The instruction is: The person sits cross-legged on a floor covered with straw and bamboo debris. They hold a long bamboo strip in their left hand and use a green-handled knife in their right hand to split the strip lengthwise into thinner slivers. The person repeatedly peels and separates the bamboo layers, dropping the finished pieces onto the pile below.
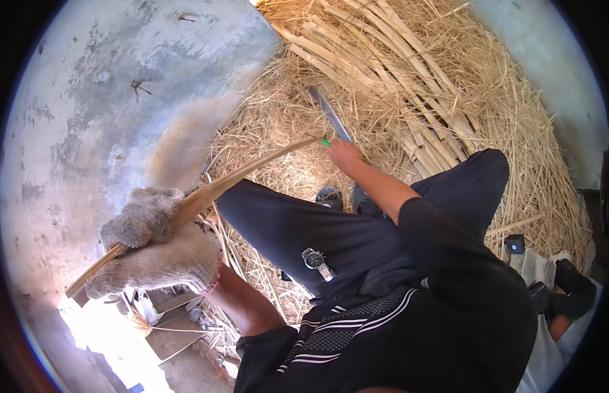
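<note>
Gripping strip (216,188), left hand (161,257); watch dial (313,259) illegible

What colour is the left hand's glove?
The glove is greyish beige, best seen in the head view.

Light falls brightly but unevenly. At the lower left, glare burns a patch (114,344) to plain white. The straw (301,173) near the centre catches a warm glow, and a pale sheen marks the lower part of the metal blade (330,116). The black shirt (461,308) at lower right loses detail in darkness. Fisheye distortion bows the walls (75,131) toward the rim, where bluish fringing meets black corners.
</note>
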A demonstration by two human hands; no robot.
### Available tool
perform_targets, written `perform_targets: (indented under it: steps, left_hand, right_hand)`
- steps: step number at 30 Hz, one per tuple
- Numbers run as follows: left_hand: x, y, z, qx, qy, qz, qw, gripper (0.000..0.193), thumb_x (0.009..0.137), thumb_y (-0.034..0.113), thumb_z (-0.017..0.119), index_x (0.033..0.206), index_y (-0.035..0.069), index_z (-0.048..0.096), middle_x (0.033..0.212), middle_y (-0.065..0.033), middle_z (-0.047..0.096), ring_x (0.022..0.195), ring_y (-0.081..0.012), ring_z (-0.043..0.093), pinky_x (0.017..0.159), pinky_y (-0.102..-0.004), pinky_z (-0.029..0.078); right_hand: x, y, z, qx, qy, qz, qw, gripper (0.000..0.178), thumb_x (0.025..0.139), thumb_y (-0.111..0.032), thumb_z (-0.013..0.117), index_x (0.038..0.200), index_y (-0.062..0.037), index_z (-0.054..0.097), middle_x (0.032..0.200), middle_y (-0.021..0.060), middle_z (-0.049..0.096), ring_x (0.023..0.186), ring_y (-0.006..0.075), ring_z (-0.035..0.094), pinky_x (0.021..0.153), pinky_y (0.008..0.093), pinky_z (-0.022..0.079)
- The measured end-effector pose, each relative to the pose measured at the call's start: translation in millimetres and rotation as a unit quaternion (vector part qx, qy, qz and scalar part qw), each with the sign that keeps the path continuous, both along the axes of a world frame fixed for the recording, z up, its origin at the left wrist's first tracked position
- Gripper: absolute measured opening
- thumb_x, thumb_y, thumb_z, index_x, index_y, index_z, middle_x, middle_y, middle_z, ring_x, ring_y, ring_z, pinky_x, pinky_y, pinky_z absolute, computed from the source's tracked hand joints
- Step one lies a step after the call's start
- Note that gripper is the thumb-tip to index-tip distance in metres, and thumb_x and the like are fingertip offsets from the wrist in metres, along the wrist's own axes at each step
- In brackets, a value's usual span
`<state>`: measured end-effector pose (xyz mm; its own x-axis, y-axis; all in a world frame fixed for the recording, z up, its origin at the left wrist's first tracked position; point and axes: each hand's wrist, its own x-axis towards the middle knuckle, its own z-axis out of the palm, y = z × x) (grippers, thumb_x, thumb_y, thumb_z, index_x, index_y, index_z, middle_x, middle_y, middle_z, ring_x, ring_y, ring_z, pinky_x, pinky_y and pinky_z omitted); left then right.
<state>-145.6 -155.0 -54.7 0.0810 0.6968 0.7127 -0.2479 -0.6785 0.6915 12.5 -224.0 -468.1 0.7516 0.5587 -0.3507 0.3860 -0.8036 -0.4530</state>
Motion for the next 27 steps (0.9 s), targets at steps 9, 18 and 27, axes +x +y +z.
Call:
perform_targets:
  steps: [9, 18, 27]
  left_hand:
    - [-27.6, 30.5, -3.9, -0.018, -0.035, -0.096, 0.995, 0.072, 0.08, 0.084, 0.021, 0.053, 0.019, 0.032, 0.044, 0.0023, 0.028, 0.041, -0.0138, 0.036, 0.046, -0.0308, 0.042]
    - [-32.7, 46.7, -7.7, -0.012, -0.075, -0.41, 0.909, 0.075, 0.075, 0.088, 0.026, 0.053, 0.017, 0.037, 0.04, 0.0026, 0.03, 0.039, -0.0159, 0.03, 0.041, -0.0299, 0.028]
    - [-22.0, 37.0, -6.7, 0.032, -0.059, -0.509, 0.858, 0.075, 0.075, 0.087, 0.031, 0.055, 0.016, 0.046, 0.042, 0.0015, 0.039, 0.038, -0.0147, 0.036, 0.038, -0.0286, 0.027]
  right_hand:
    - [9.8, -29.3, 38.9, -0.038, 0.014, 0.092, 0.995, 0.036, 0.094, -0.024, 0.048, 0.113, 0.0023, 0.062, 0.1, 0.0189, 0.067, 0.093, 0.035, 0.066, 0.075, 0.0465, 0.053]
    - [-104.8, -61.1, 316.0, 0.413, 0.148, 0.171, 0.882, 0.032, 0.099, -0.029, 0.042, 0.103, 0.0019, 0.051, 0.058, 0.0247, 0.057, 0.058, 0.0446, 0.059, 0.056, 0.0513, 0.047]
    - [-124.3, -52.0, 300.5, 0.377, 0.104, 0.088, 0.916, 0.03, 0.1, -0.028, 0.042, 0.099, 0.0012, 0.05, 0.055, 0.0258, 0.055, 0.055, 0.0464, 0.059, 0.052, 0.0531, 0.047]
